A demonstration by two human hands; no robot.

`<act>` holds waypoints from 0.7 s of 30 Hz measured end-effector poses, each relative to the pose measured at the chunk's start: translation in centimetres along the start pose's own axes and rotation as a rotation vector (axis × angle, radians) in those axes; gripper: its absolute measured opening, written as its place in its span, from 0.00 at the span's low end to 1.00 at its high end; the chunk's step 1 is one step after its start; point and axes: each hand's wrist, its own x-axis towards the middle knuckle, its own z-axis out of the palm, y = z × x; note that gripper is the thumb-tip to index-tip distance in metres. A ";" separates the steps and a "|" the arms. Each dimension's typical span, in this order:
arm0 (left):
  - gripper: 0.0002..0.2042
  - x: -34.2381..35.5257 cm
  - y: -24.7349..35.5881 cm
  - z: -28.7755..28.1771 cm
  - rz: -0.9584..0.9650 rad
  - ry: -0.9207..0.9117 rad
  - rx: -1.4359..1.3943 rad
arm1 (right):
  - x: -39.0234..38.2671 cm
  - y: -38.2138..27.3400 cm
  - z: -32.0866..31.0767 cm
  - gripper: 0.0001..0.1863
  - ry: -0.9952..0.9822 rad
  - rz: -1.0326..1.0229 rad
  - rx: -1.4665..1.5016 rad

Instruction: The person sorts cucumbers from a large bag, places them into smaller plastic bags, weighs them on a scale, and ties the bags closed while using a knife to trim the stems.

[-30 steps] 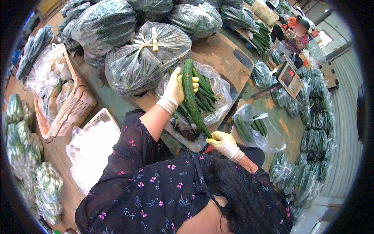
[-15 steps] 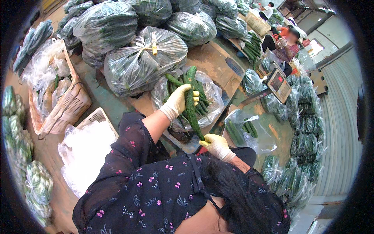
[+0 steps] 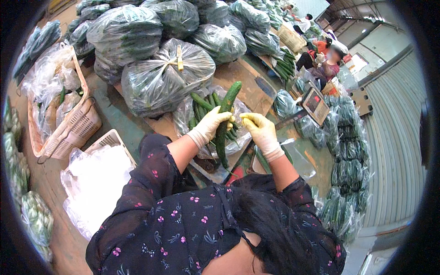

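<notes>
Head view: at the centre of the frame, a long, dark-green, bumpy cucumber (image 3: 221, 137), tilted, thick end toward the top and thin tip toward the bottom. Wrapped around its middle, the gloved left hand (image 3: 208, 126), holding firmly with fingers curled over the skin; cucumber sticking out above and below the grip. Just to the right, apart from the cucumber, the gloved right hand (image 3: 263, 133), thumb and fingertips drawn close together; cannot tell if anything is pinched there.

Behind the left hand, more cucumbers (image 3: 197, 110) heaped on a spread clear plastic bag (image 3: 182, 117). Partly behind the right forearm, another clear bag (image 3: 300, 160).

Farther out, toward the upper left, a large tied bag (image 3: 151, 87) with a yellow-and-white tag (image 3: 179, 64) at its knot, backed by more bulging bags. At left, a slotted plastic crate (image 3: 82, 126) full of crumpled plastic; below it, white plastic bags (image 3: 98, 176) in a smaller crate. Right of centre, a scale display (image 3: 315, 103); beyond, stacked bags of cucumbers (image 3: 346, 160). At upper right, a seated co-worker (image 3: 326, 71).
</notes>
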 end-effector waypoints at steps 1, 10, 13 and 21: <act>0.13 0.2 -0.4 -0.1 0.016 -0.019 0.009 | 1.0 -0.1 0.3 0.09 0.010 0.010 0.065; 0.09 -0.1 3.0 -3.4 0.144 0.445 -0.218 | 10.0 2.3 4.3 0.10 -0.134 0.190 0.376; 0.08 -0.9 4.3 -5.6 0.242 0.486 -0.171 | 13.2 2.8 6.9 0.10 -0.220 0.334 0.384; 0.16 -2.5 6.7 -6.0 0.222 0.634 -0.079 | 24.4 8.0 17.3 0.15 -0.217 0.309 0.226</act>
